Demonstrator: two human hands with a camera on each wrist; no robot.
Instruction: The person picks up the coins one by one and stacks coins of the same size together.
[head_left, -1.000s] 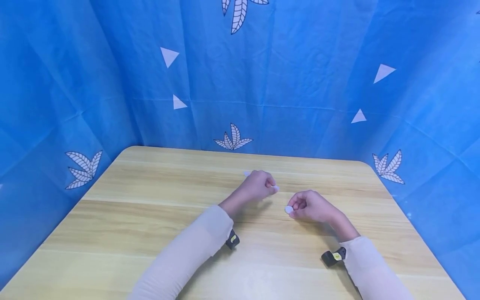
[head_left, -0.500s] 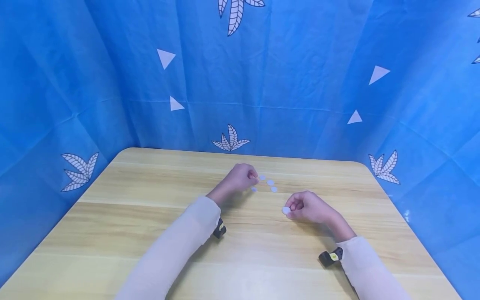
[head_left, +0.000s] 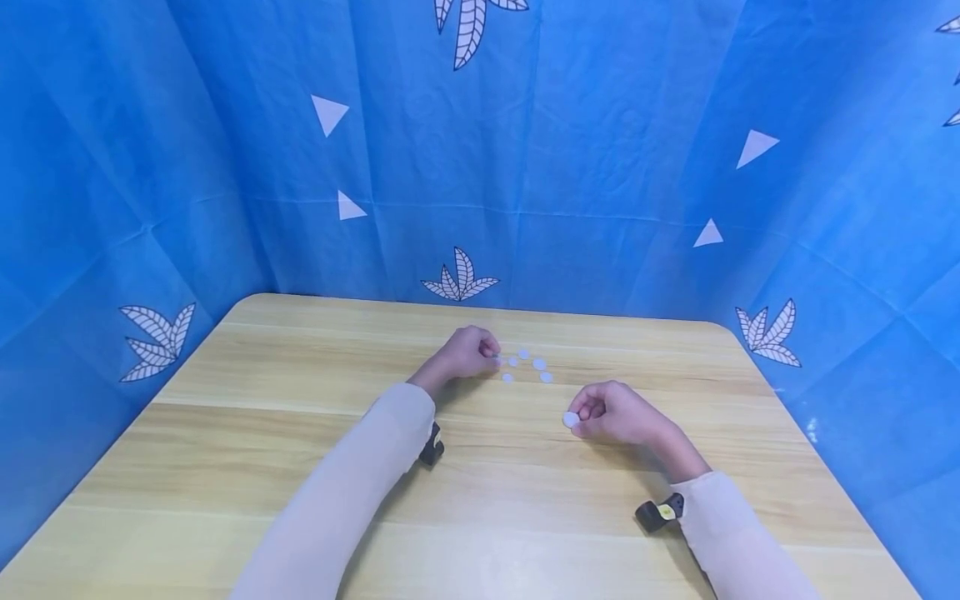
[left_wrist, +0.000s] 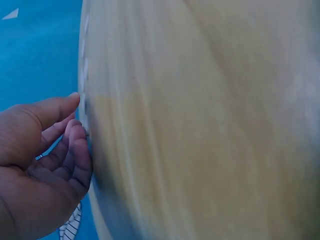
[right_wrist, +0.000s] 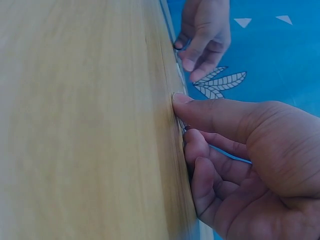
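Note:
On the wooden table (head_left: 480, 508), several small flat white discs lie in a loose cluster near the back, one of them a white disc (head_left: 539, 364) on the right side. My left hand (head_left: 467, 352) is just left of this cluster, its thumb and fingers curled round a white disc (head_left: 497, 360) at the tabletop; the hand hides most of the disc. Lower and to the right, my right hand (head_left: 619, 415) pinches a larger-looking white disc (head_left: 570, 420) by its edge, low over the wood. Both wrist views look nearly along the tabletop, so the discs show only as thin edges.
A blue curtain (head_left: 585, 150) with white leaf and triangle prints surrounds the back and sides of the table. Black wrist cameras hang under both sleeves, such as the right wrist camera (head_left: 654, 516). Wood surface extends in front of both hands.
My left hand has moved left along the cluster from its right end, uncovering several discs on the table. My right hand stays in place with its disc.

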